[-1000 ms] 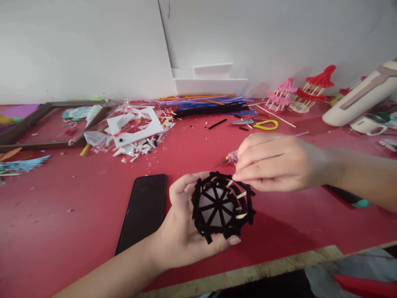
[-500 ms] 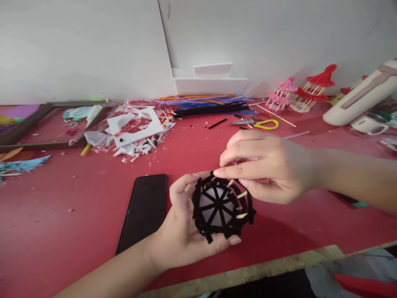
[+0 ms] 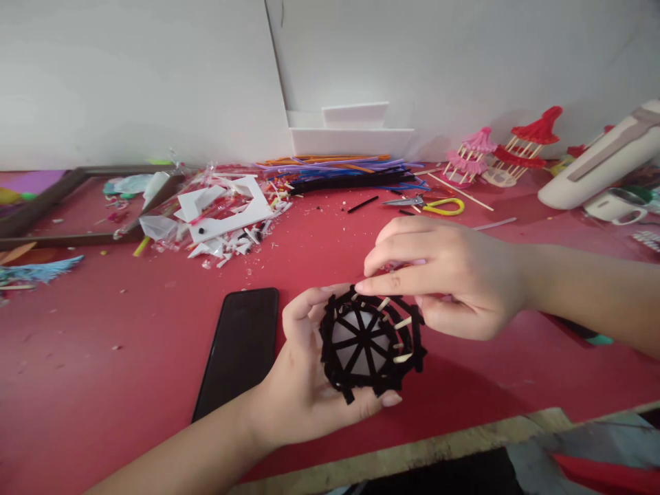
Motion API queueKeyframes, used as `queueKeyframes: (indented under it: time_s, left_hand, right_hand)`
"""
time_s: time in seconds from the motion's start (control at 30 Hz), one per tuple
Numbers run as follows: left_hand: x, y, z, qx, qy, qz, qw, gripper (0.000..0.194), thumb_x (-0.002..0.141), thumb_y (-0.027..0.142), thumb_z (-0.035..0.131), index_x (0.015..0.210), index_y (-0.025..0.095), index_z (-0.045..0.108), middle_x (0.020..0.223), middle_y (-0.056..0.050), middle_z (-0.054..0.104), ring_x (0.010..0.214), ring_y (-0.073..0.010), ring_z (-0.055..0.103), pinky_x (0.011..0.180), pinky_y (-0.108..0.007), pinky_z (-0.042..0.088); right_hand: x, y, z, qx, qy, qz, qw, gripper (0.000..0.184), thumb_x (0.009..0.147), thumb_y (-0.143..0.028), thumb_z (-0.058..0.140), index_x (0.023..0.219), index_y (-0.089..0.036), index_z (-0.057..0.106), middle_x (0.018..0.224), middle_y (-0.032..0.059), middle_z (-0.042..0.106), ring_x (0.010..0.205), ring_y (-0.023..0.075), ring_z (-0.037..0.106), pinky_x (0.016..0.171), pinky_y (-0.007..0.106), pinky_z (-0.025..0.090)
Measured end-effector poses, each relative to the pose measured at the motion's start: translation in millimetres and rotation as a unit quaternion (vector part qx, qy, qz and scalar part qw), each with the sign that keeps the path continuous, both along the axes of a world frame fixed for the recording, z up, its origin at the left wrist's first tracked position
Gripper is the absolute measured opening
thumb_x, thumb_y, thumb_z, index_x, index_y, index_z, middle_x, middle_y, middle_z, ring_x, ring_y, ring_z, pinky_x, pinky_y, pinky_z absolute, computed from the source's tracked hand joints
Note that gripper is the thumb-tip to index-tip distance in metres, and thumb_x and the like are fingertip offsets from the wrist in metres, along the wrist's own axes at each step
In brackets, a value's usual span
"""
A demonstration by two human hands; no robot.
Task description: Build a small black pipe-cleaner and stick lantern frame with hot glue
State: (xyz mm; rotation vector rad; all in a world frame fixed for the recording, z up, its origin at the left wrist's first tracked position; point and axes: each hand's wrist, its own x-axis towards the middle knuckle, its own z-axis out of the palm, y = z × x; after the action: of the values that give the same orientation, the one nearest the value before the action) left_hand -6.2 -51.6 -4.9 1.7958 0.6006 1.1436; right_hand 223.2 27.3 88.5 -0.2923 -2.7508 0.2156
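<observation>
My left hand (image 3: 314,378) is wrapped round a small round craft piece (image 3: 364,337) made of black pipe cleaners and pale wooden sticks. Black strips cross its whitish base like spokes, and the open side faces up toward me. At its far rim, the index fingertip of my right hand (image 3: 438,278) touches the black edge. The right thumb has come away from the rim's right side, and the other fingers curl loosely above the table. Whether a pipe cleaner end is pinched there is hard to make out.
A black phone (image 3: 237,350) lies left of my left hand. Yellow-handled scissors (image 3: 438,205), a pipe cleaner bundle (image 3: 350,175) and white foam scraps (image 3: 232,213) lie farther back. Pink (image 3: 469,158) and red stick models (image 3: 523,148) stand at the back right, near a mug (image 3: 616,206).
My right thumb has shifted right, from inside the rim to its outer right side. The index fingertip stays at the far rim. My left hand has hardly moved.
</observation>
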Motion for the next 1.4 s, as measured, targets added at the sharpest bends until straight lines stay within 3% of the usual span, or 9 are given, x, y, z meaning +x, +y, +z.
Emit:
queueKeyframes:
  time_s: [0.17, 0.3, 0.43, 0.6, 0.77, 0.93, 1.07, 1.27, 1.4]
  left_hand:
    - [0.9, 0.8, 0.3, 0.014, 0.003, 0.005, 1.000, 0.099, 0.074, 0.018, 0.086, 0.141, 0.036, 0.015, 0.133, -0.010, 0.041, 0.119, -0.0253, 0.063, 0.093, -0.038, 0.063]
    - [-0.7, 0.9, -1.3, 0.033, 0.008, 0.002, 0.999, 0.100, 0.074, 0.019, 0.086, 0.141, 0.035, 0.013, 0.136, -0.012, 0.039, 0.125, -0.0271, 0.059, 0.099, -0.043, 0.060]
    - [-3.5, 1.1, -4.1, 0.029, 0.003, 0.002, 1.000, 0.104, 0.073, 0.026, 0.088, 0.143, 0.036, 0.011, 0.141, -0.015, 0.036, 0.134, -0.0331, 0.051, 0.103, -0.053, 0.056]
    - [-6.7, 3.9, -2.2, 0.028, 0.010, 0.011, 1.000, 0.120, 0.056, 0.042, 0.095, 0.144, 0.038, 0.012, 0.151, -0.019, 0.030, 0.142, -0.0391, 0.041, 0.113, -0.064, 0.043]
    - [-11.5, 4.5, -4.5, 0.054, 0.034, 0.035, 0.997, 0.128, 0.051, 0.046, 0.097, 0.146, 0.039, 0.011, 0.146, -0.017, 0.032, 0.140, -0.0395, 0.042, 0.113, -0.063, 0.043]
    - [-13.8, 3.3, -4.9, 0.072, 0.098, 0.058, 0.991, 0.112, 0.064, 0.029, 0.094, 0.145, 0.033, 0.017, 0.142, -0.016, 0.033, 0.134, -0.0368, 0.050, 0.108, -0.054, 0.052]
    - [-12.4, 1.6, -4.1, 0.074, 0.098, 0.120, 0.985, 0.096, 0.074, 0.015, 0.080, 0.145, 0.031, 0.017, 0.146, -0.016, 0.030, 0.142, -0.0350, 0.042, 0.111, -0.054, 0.049]
    - [-15.7, 4.7, -11.9, 0.015, 0.095, 0.188, 0.977, 0.092, 0.076, 0.022, 0.080, 0.143, 0.034, 0.017, 0.152, -0.015, 0.028, 0.146, -0.0363, 0.038, 0.115, -0.065, 0.040]
    - [-18.2, 15.5, -18.2, -0.014, 0.136, 0.180, 0.974, 0.105, 0.061, 0.045, 0.093, 0.139, 0.028, 0.025, 0.139, -0.019, 0.044, 0.130, -0.0427, 0.055, 0.104, -0.065, 0.050]
  right_hand:
    - [1.6, -2.1, 1.5, -0.024, 0.013, -0.010, 1.000, 0.043, 0.081, -0.008, 0.047, 0.118, -0.019, 0.067, 0.110, 0.0087, 0.069, 0.097, 0.0201, 0.063, 0.088, 0.041, 0.053]
    - [8.2, -8.5, -0.2, -0.065, 0.094, -0.128, 0.985, 0.039, 0.089, -0.013, 0.051, 0.123, -0.025, 0.066, 0.109, 0.0036, 0.071, 0.098, 0.0173, 0.066, 0.087, 0.036, 0.055]
    - [17.0, -14.9, -24.2, -0.123, 0.250, -0.312, 0.908, 0.029, 0.093, -0.016, 0.057, 0.119, -0.024, 0.066, 0.099, 0.0017, 0.072, 0.089, 0.0134, 0.068, 0.078, 0.027, 0.057]
    - [27.1, -18.7, -69.0, -0.150, 0.345, -0.425, 0.824, 0.018, 0.099, -0.022, 0.050, 0.106, -0.022, 0.067, 0.088, 0.0008, 0.069, 0.078, 0.0118, 0.066, 0.074, 0.025, 0.056]
    - [45.1, -21.5, -77.5, -0.147, 0.273, -0.530, 0.790, 0.023, 0.095, -0.044, 0.059, 0.098, -0.022, 0.067, 0.062, -0.0036, 0.061, 0.055, 0.0127, 0.057, 0.055, 0.026, 0.046]
    - [60.5, -18.5, -71.2, -0.123, 0.059, -0.519, 0.844, 0.036, 0.082, -0.057, 0.070, 0.092, -0.022, 0.067, 0.098, 0.0059, 0.071, 0.091, 0.0228, 0.067, 0.079, 0.035, 0.051]
    - [61.7, -14.3, -78.3, -0.173, -0.076, -0.534, 0.824, 0.027, 0.082, -0.045, 0.069, 0.096, -0.023, 0.061, 0.090, 0.0021, 0.070, 0.074, 0.0186, 0.064, 0.061, 0.028, 0.044]
    - [72.8, 0.0, -97.8, -0.123, -0.066, -0.570, 0.810, 0.011, 0.088, -0.032, 0.058, 0.084, -0.022, 0.061, 0.080, 0.0035, 0.068, 0.071, 0.0196, 0.062, 0.059, 0.029, 0.037]
    - [84.8, 13.3, -111.5, -0.078, -0.031, -0.612, 0.786, 0.015, 0.090, -0.032, 0.057, 0.094, -0.019, 0.063, 0.093, 0.0105, 0.070, 0.082, 0.0248, 0.065, 0.067, 0.032, 0.043]
